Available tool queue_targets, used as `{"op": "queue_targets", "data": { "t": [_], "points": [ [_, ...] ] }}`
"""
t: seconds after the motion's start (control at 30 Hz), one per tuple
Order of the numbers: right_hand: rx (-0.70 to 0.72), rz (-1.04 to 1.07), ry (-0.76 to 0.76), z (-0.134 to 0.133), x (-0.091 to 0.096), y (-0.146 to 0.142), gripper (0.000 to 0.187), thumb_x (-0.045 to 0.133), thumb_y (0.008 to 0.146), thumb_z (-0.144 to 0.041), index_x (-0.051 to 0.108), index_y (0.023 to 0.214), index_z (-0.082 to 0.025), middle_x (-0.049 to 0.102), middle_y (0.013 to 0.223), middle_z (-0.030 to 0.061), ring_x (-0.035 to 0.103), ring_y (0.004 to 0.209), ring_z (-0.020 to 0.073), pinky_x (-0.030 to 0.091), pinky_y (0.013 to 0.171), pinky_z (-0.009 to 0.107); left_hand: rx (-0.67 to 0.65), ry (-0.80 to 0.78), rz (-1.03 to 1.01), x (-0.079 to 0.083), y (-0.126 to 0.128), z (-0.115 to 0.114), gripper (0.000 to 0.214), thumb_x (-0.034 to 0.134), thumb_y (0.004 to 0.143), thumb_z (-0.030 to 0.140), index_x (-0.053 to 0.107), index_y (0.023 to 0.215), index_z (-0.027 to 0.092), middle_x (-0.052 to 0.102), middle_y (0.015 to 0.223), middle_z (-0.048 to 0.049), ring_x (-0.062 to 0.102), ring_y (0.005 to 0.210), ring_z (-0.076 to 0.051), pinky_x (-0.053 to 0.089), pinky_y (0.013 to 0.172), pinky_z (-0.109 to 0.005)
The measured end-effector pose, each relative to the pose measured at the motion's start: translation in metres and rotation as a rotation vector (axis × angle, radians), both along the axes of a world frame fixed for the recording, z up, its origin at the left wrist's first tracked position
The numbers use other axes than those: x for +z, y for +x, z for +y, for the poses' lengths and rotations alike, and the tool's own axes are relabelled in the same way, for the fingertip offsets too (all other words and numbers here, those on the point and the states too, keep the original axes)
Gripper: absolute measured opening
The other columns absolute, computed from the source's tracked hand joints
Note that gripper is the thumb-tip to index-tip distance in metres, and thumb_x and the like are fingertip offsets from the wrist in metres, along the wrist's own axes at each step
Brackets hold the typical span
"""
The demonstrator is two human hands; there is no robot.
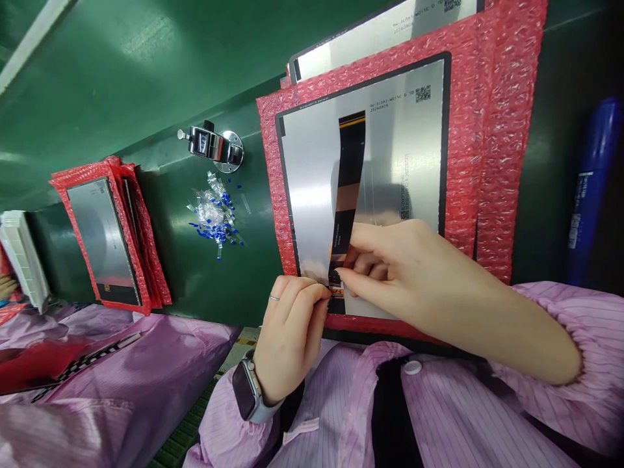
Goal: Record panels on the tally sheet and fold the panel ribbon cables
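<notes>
**A:** What's going on at the near edge of the bench?

**B:** Both hands are at the bottom of that silver display panel [312,195]. It lies back-up on a sheet of red bubble wrap [492,130], right in front of the person.

**A:** And the dark strip running down its middle?

**B:** That's the flex cable [351,175], black with orange bands. It runs from near the top of the panel down to the lower edge, where the fingers meet it.

**A:** Left hand?

**B:** The left hand [292,325] comes up from below, fingers curled in tight, thumb and forefinger pinched at the cable's lower end. There's a ring on one finger and a watch [246,390] on the wrist.

**A:** Right hand?

**B:** The right hand [404,266] reaches in from the side, fingertips closed together on the same end of the cable, almost touching the left thumb. Exactly what sits between them I can't tell; it's too small.

**A:** Anything else on the green bench [121,84]?

**B:** A metal tally counter [214,146] to the left of the panel, and below it a little heap of clear and blue scraps [214,214]. Further left, a second panel [104,240] on its own red wrap. A blue marker [592,188] lies off to the right. Behind the worked panel, another panel [385,29] pokes out.
</notes>
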State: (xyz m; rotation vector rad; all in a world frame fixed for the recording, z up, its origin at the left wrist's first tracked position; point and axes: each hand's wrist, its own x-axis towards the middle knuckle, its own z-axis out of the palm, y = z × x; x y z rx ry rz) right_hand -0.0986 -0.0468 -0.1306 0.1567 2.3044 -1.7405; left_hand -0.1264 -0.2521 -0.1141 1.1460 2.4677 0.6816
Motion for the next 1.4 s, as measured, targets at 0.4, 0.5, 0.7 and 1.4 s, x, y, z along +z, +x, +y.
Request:
{"op": "queue_targets", "data": {
  "t": [0.4, 0.5, 0.7, 1.4],
  "points": [
    [0.004, -0.005, -0.015, -0.0006, 0.0007, 0.0005, 0.011, 0.053, 0.086, -0.012, 0.060, 0.081, -0.020, 0.062, 0.072, -0.0030, 0.054, 0.058, 0.0116, 0.035, 0.049, 0.028, -0.035, -0.015, 0.002, 0.0033, -0.0002, -0.0011, 0.020, 0.053, 0.091, 0.003, 0.055, 0.105, 0.017, 0.061, 0.098, -0.0052, 0.052, 0.092, -0.017, 0.045, 0.084, -0.033],
    [-0.001, 0.004, 0.002, -0.0006, -0.0004, -0.0001, 0.010, 0.054, 0.086, -0.012, 0.058, 0.079, -0.019, 0.061, 0.071, -0.0029, 0.053, 0.057, 0.0115, 0.034, 0.050, 0.028, -0.044, -0.013, 0.006, 0.0028, -0.0010, -0.0006, 0.020, 0.054, 0.090, 0.001, 0.055, 0.105, 0.015, 0.061, 0.098, -0.0055, 0.051, 0.092, -0.017, 0.045, 0.085, -0.032],
    [-0.002, 0.013, -0.007, -0.0001, 0.0000, 0.0001, 0.019, 0.053, 0.086, -0.012, 0.044, 0.070, -0.019, 0.061, 0.072, -0.0044, 0.051, 0.057, 0.0100, 0.032, 0.049, 0.028, -0.082, -0.020, 0.054, 0.0016, -0.0036, 0.0013, 0.021, 0.056, 0.089, 0.000, 0.056, 0.106, 0.013, 0.061, 0.097, -0.0067, 0.052, 0.091, -0.018, 0.046, 0.084, -0.033],
    [0.003, 0.034, -0.008, -0.0003, -0.0026, -0.0007, 0.018, 0.053, 0.085, -0.013, 0.043, 0.072, -0.019, 0.060, 0.071, -0.0048, 0.051, 0.058, 0.0100, 0.032, 0.050, 0.028, -0.180, -0.077, 0.114, -0.0014, -0.0070, 0.0003, 0.018, 0.053, 0.090, 0.002, 0.055, 0.105, 0.011, 0.060, 0.099, -0.0087, 0.050, 0.090, -0.020, 0.044, 0.081, -0.036]
  ]
}}
